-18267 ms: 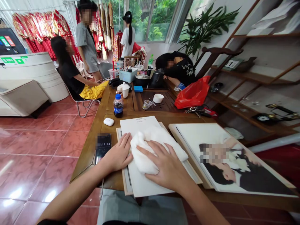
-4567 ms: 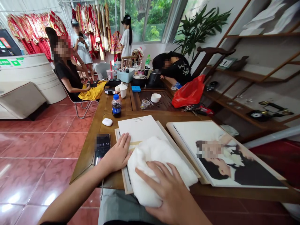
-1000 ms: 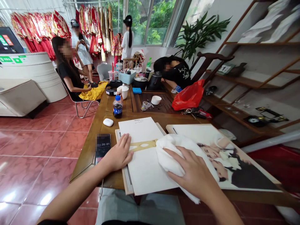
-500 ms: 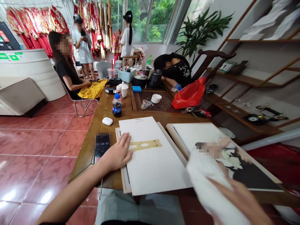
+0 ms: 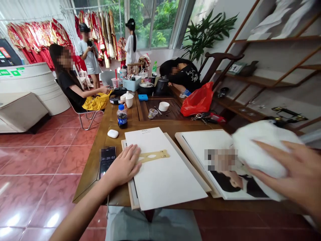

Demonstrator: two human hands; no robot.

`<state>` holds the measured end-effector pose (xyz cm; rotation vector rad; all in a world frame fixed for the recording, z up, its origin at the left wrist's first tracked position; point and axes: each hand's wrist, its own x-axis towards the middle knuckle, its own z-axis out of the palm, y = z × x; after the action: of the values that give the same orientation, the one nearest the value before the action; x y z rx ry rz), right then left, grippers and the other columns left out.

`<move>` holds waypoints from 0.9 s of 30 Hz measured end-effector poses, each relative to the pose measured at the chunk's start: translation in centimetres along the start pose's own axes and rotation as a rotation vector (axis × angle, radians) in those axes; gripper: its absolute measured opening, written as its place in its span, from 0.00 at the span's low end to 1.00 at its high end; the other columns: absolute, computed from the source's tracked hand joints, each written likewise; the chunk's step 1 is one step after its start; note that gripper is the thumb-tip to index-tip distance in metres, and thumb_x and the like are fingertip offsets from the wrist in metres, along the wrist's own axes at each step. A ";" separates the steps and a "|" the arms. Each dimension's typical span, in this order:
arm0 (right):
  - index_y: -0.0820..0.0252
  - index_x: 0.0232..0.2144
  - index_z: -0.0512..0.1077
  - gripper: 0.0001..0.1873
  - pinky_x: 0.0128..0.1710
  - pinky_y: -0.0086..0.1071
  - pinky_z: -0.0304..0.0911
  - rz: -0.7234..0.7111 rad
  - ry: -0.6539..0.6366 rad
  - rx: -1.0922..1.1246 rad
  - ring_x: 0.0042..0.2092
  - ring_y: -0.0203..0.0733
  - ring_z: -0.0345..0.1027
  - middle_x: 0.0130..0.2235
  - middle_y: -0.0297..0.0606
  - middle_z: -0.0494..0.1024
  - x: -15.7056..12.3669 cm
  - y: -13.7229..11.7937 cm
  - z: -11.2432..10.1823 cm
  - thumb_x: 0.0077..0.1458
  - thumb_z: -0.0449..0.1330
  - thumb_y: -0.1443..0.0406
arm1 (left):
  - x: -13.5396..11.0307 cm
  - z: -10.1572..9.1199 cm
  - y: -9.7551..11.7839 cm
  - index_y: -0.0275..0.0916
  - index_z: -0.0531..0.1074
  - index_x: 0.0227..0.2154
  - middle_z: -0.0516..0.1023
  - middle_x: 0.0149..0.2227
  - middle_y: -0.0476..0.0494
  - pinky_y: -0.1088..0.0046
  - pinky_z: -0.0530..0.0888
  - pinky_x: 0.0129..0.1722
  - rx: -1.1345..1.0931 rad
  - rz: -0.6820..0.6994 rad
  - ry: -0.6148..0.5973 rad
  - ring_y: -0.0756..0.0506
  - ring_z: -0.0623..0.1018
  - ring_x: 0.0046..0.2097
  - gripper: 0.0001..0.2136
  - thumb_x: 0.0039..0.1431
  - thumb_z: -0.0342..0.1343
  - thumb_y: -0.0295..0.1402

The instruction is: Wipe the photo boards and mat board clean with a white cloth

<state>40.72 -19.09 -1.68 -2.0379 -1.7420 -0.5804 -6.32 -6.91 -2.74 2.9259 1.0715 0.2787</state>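
Note:
My left hand (image 5: 123,165) lies flat, fingers spread, on the left edge of a white board (image 5: 163,170) that rests on a wooden picture frame (image 5: 132,197). A tan strip with oval holes (image 5: 153,155) lies across the board, its left end at my fingertips. My right hand (image 5: 294,174) is blurred at the far right and grips a bunched white cloth (image 5: 260,147) over the right side of a large framed portrait photo (image 5: 200,147).
A phone (image 5: 107,158) showing a timer and a white earbud case (image 5: 112,133) lie left of the frame. Farther up the wooden table (image 5: 117,125) are a cola bottle (image 5: 122,116), cups, a kettle and a red bag (image 5: 198,99). People sit and stand beyond. Shelves line the right wall.
My right hand has carried the white cloth off the white board, rightward over the portrait photo. The tan strip is uncovered. My left hand has stayed in place.

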 end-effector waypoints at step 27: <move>0.58 0.55 0.70 0.21 0.50 0.47 0.71 -0.718 -0.648 0.328 0.51 0.46 0.71 0.56 0.44 0.73 19.1 -24.1 12.9 0.65 0.60 0.56 | -1.5 2.8 13.8 0.43 0.68 0.63 0.72 0.63 0.44 0.56 0.70 0.59 0.373 0.112 0.303 0.39 0.75 0.61 0.19 0.75 0.43 0.34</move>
<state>20.26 7.21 -1.28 -1.4078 -2.7481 0.2310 1.84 -18.36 -4.74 3.3650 1.0970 0.6029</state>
